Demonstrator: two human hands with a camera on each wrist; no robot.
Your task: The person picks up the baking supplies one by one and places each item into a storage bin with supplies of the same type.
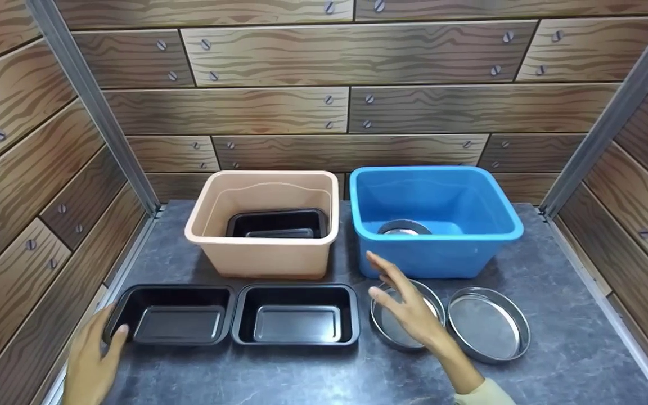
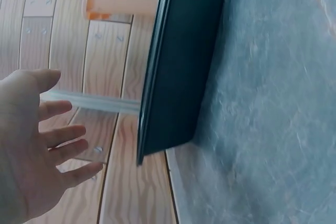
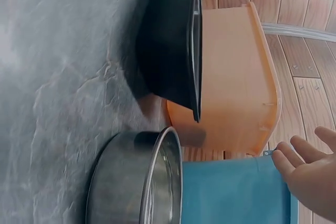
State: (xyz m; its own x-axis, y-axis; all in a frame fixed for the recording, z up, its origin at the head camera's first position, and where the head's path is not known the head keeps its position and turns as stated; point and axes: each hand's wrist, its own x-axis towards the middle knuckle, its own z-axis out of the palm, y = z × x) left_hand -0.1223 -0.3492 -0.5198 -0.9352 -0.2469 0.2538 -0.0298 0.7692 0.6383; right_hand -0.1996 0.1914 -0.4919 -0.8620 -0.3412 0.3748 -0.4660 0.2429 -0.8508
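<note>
While left hand (image 1: 90, 363) touches black tray (image 1: 172, 315) — right hand (image 1: 408, 306) above round tin (image 1: 405, 323), open grip.

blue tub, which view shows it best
The head view: the whole blue tub shows, open side up, with a round metal pan inside. The right wrist view catches only a strip of its wall; the left wrist view misses it.

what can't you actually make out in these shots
- Head view: the round metal pan in the blue tub is half hidden by the tub's front wall.
- Head view: the right hand covers part of the nearer round pan.
- Head view: how many black trays are stacked in the beige tub is unclear.
- Left wrist view: the black tray is blurred and cut off at the top edge; the left hand is cut off at the left edge.
</note>
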